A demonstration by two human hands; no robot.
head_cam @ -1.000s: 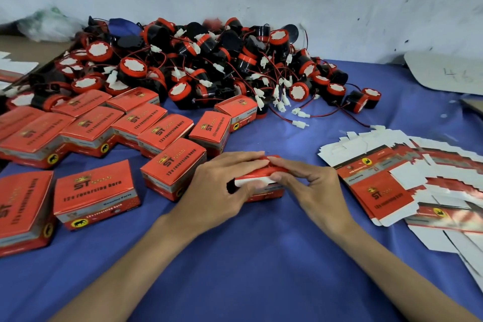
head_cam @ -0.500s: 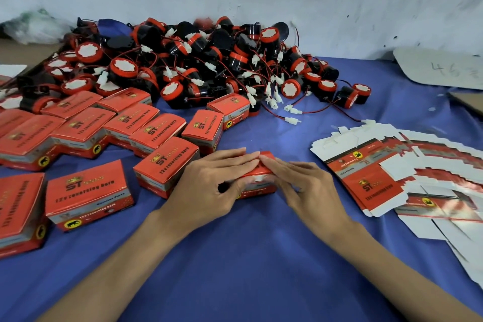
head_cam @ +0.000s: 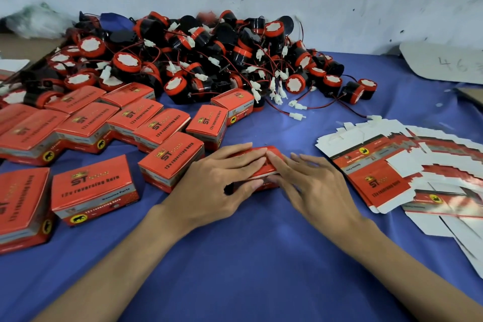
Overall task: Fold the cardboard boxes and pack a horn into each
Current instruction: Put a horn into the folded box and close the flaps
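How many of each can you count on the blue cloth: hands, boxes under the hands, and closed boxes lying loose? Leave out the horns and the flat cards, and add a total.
Hands: 2 (left hand, right hand)
Box under the hands: 1
Closed boxes lying loose: 12, one cut by the left edge
Total: 15

Lid pressed flatter
The box (head_cam: 261, 172) lid, bulging open a second ago, now lies lower. The left hand (head_cam: 217, 185) and right hand (head_cam: 313, 185) have closed in from 9 and 3 o'clock, fingertips meeting on top.
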